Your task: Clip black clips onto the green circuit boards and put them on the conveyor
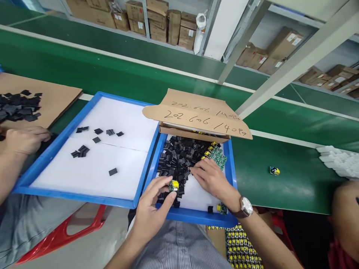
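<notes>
Your left hand (155, 200) has its grip closed on a small board (174, 185) with a yellow part, pinched between thumb and fingers above the near left of the blue tray (231, 164). Your right hand (211, 179), with a watch (246, 206) at the wrist, has its fingertips at the right edge of the black pieces (179, 153) heaped in that tray; you cannot tell here whether its grip has closed on one. Just beyond that hand lie green boards (220, 158) with yellow parts. A lone piece (210, 209) and another board (223, 208) lie near the tray's close right corner. At its far end stands a carton (193, 131), its flap handwritten. To your left, a second tray (70, 196) holds scattered pads (113, 171), and a co-worker's hand (26, 140) is beyond it. On the green surface (252, 186) to your right sits a single unit (274, 170).
</notes>
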Action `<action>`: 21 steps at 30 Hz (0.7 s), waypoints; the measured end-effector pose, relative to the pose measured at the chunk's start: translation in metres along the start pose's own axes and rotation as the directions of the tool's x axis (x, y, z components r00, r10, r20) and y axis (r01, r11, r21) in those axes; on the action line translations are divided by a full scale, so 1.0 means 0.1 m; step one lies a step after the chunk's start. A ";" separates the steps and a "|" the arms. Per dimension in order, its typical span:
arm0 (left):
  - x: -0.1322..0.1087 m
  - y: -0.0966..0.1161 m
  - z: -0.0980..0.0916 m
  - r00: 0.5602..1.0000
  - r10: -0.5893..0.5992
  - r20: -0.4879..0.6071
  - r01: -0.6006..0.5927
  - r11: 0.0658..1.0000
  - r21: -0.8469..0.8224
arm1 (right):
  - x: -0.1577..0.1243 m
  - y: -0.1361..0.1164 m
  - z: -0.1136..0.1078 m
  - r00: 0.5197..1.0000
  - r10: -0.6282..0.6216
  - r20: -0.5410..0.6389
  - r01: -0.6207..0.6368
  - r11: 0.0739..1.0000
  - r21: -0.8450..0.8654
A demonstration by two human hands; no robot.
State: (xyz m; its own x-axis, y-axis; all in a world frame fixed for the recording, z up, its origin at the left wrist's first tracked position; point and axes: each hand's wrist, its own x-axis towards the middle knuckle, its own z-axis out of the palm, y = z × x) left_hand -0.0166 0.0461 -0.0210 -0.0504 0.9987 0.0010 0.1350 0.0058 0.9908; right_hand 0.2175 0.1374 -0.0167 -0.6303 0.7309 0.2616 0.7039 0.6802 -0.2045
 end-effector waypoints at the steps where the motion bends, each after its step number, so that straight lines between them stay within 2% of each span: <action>1: 0.01 0.01 0.00 1.000 -0.010 -0.001 0.010 0.999 -0.048 | -0.01 -0.01 0.01 1.000 -0.003 0.011 0.003 1.000 0.008; 6: 0.06 0.09 -0.04 0.995 -0.084 0.059 0.094 0.980 -0.178 | 0.04 -0.06 0.05 0.989 -0.082 0.123 0.090 0.994 -0.066; 10: 0.06 0.15 -0.09 0.980 -0.175 0.090 0.192 0.954 -0.232 | 0.05 -0.09 0.00 0.999 -0.053 0.010 0.053 0.997 -0.062; 12: 0.07 0.18 -0.09 0.961 -0.230 0.153 0.263 0.928 -0.262 | -0.01 -0.13 -0.05 0.996 -0.047 -0.075 0.045 0.999 -0.026; 16: 0.13 0.23 0.06 0.910 -0.297 0.290 0.369 0.899 -0.237 | -0.20 -0.31 -0.09 0.986 -0.088 -0.143 0.100 0.992 0.072; 19: 0.17 0.21 0.22 0.912 -0.306 0.275 0.368 0.905 -0.213 | -0.28 -0.42 -0.04 0.983 -0.089 -0.159 0.107 0.989 0.104; 21: 0.18 0.18 0.28 0.919 -0.322 0.228 0.363 0.915 -0.173 | -0.30 -0.46 0.01 0.979 -0.058 -0.195 0.082 0.990 0.116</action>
State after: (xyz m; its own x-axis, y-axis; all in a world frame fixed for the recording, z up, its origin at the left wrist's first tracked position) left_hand 0.0131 0.0656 -0.0068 0.1356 0.9275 -0.3484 -0.0662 0.3593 0.9309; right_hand 0.2038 0.0848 -0.0157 -0.5943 0.6650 0.4522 0.6069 0.7398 -0.2903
